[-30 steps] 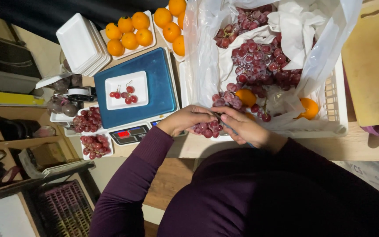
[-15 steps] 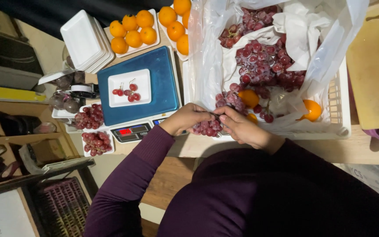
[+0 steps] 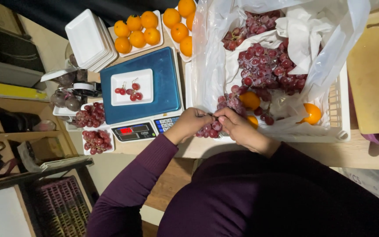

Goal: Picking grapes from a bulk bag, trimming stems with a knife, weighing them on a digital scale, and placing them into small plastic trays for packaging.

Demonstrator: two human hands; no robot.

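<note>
At crate edge — both hands, left hand (image 3: 190, 124) & right hand (image 3: 237, 127), grip grape bunch (image 3: 210, 130).

Pale wooden bench (image 3: 338, 153) carries: blue digital scale (image 3: 165, 79), white slatted plastic crate (image 3: 336, 114), stacked white foam trays (image 3: 88, 39), foam trays of oranges (image 3: 137, 30), trays of red grapes (image 3: 94, 127).

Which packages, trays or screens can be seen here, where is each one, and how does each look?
Scale screen: front of the blue scale, a small dark strip with red lit digits.
Keypad: right of the screen, small blue and white keys.
Tray stack: left of the oranges, white, square.
Plastic bag: lines the white crate, clear-white, holds red grapes.
Grape trays: left of the scale, two white, filled.
Grape bunch: at the crate's edge, held by both hands.
</note>
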